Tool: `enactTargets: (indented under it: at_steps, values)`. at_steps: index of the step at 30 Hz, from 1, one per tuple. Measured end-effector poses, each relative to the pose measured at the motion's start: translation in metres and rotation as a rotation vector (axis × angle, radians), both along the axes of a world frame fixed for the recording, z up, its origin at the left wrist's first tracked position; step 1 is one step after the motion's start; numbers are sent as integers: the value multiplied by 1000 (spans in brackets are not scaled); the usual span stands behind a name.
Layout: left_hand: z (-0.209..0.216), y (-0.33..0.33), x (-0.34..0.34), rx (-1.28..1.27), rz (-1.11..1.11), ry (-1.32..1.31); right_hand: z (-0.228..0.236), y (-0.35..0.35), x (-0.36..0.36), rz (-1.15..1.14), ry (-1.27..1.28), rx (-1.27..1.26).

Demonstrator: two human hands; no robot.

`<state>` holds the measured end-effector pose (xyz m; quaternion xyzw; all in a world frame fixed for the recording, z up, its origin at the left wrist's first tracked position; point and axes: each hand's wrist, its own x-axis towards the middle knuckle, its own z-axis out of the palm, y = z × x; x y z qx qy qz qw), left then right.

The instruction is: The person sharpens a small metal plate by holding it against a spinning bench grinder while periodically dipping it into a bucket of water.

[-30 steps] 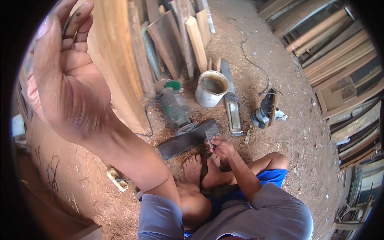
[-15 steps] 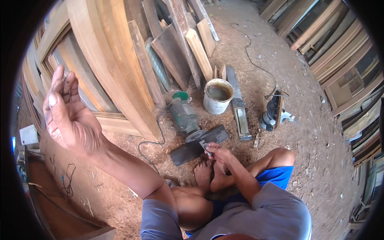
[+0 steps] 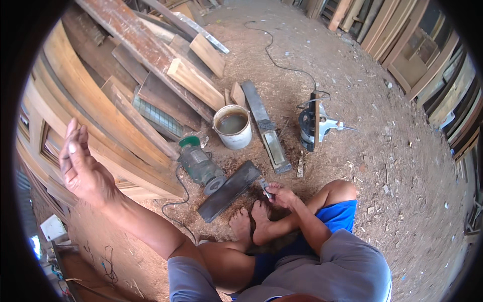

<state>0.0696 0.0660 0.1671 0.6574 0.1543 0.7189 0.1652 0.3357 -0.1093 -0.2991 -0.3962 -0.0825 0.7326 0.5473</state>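
Observation:
My left hand (image 3: 88, 168) is raised at the left, palm turned up and fingers stretched out, holding nothing. Between the fingers of my right hand (image 3: 280, 195) is a small flat metal blade (image 3: 264, 184), held just above my bare feet. Close to its tip lies a dark flat slab (image 3: 229, 192) on the ground. A green bench grinder (image 3: 201, 163) with a grey wheel stands against the slab's far side. Beyond my right hand, a pale sharpening stone (image 3: 273, 146) sits on a long dark board (image 3: 257, 108).
A white bucket (image 3: 234, 138) of murky water stands beyond the grinder. A corded power tool (image 3: 314, 123) rests at the right. Planks (image 3: 166, 70) and wooden frames (image 3: 105, 121) lean at the left; more frames (image 3: 415, 60) line the far right. A cord (image 3: 178, 214) trails near my left leg.
The view has turned to the right, so the grinder, bucket and planks sit further left. My left hand stays raised and stretched out; my right hand still grips the blade, now clear of the slab.

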Motion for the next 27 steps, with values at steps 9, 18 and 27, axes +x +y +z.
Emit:
enactTargets:
  at_steps: [9, 18, 27]
  values:
    - [2, -55, 97, 42, 167, 571, -10, -9, 7, 31, -6, -39]
    - [-67, -158, 77, -200, -103, 1365, -41, -20, 17, 26, 19, -45]
    - [-134, -205, 40, -486, -207, 1228, -42, -21, 16, 41, -114, -86]
